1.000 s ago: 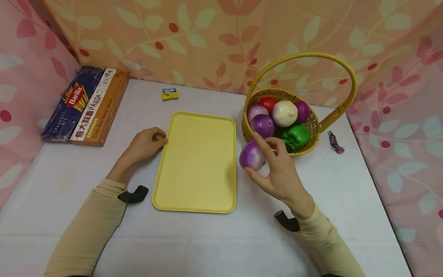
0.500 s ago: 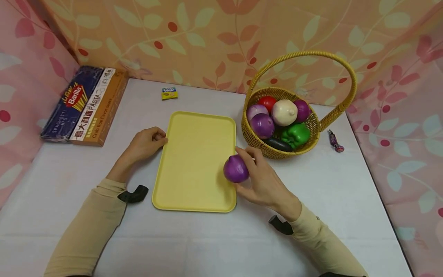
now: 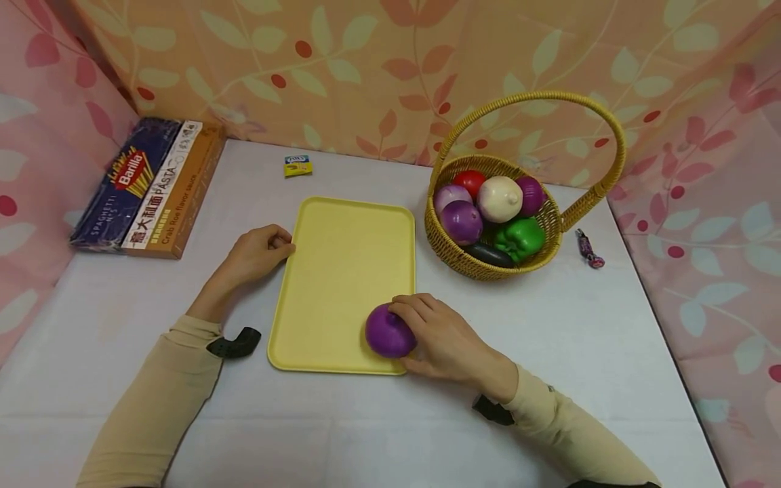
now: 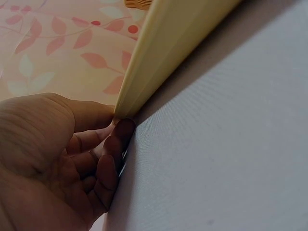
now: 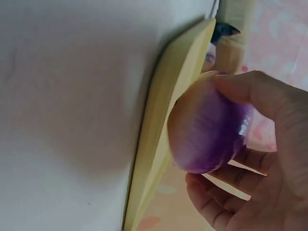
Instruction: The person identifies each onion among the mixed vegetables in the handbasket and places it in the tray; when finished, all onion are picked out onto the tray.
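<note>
A purple onion [image 3: 390,331], pale at its base, is over the near right corner of the yellow tray [image 3: 348,271]. My right hand [image 3: 448,342] grips it from the right, with the thumb on one side and the fingers on the other. The right wrist view shows the onion [image 5: 209,127] close over the tray's rim [image 5: 159,130]. At the tray's left edge, my left hand [image 3: 259,254] pinches the rim between thumb and curled fingers. Close up in the left wrist view, the left hand's thumb [image 4: 91,115] is against that rim.
Behind the tray to the right stands a wicker basket [image 3: 454,261] of onions, a green pepper [image 3: 520,238], an eggplant [image 3: 490,255] and a tomato [image 3: 470,183]. Pasta boxes [image 3: 146,186] lie at the left. A yellow packet [image 3: 297,165] and a wrapped candy [image 3: 589,249] lie farther back.
My right hand has carried the onion from beside the basket leftward and nearer, over the tray's near right corner, turning it stem-up. The left hand has stayed at the tray's edge.
</note>
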### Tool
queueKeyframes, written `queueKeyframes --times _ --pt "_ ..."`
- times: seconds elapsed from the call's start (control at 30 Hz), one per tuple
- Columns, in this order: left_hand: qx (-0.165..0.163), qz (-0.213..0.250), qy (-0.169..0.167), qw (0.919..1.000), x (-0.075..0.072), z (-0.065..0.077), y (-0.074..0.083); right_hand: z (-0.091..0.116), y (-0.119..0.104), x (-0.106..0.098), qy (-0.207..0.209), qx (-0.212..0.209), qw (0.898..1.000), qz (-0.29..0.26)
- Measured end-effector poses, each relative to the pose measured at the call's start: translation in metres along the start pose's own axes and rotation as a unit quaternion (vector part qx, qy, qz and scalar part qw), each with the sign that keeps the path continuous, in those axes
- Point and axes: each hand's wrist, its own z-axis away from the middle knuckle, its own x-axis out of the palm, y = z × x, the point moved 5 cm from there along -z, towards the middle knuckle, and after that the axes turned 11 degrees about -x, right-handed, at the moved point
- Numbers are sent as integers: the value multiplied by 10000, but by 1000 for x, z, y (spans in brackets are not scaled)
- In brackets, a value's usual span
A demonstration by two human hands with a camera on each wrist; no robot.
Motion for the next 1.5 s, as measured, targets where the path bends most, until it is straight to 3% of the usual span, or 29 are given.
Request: queueKeyframes --times 0.4,0.67,0.77,0.83,0.97,1.03,1.13,1.23,1.37,1.5 --pt "35 31 42 10000 -6 1 2 -3 -6 6 -156 -197 9993 -281" --pt "32 37 78 10000 -7 2 2 -2 -1 -2 -163 -27 9999 -49" --pt "17 44 78 10000 -7 1 1 -2 15 -16 258 315 9992 -67" --pt "11 50 60 10000 -7 1 1 -1 33 -31 838 616 9946 -43" --pt "-10 48 40 10000 -5 0 -1 7 83 -61 2104 1395 9668 386" --pt "-33 37 41 10000 -4 0 -2 13 110 -72 2383 1812 9516 694" --pt "-41 22 22 10000 -2 0 -3 21 143 -79 2154 2338 9421 1072" --pt "-30 19 -1 10000 0 1 -3 25 162 -79 1603 2500 9464 1266" --pt "-45 27 -7 10000 2 0 -3 28 172 -76 1000 2555 9528 1299" --pt "-49 36 0 10000 2 -1 -3 29 174 -75 908 2637 9512 1318"
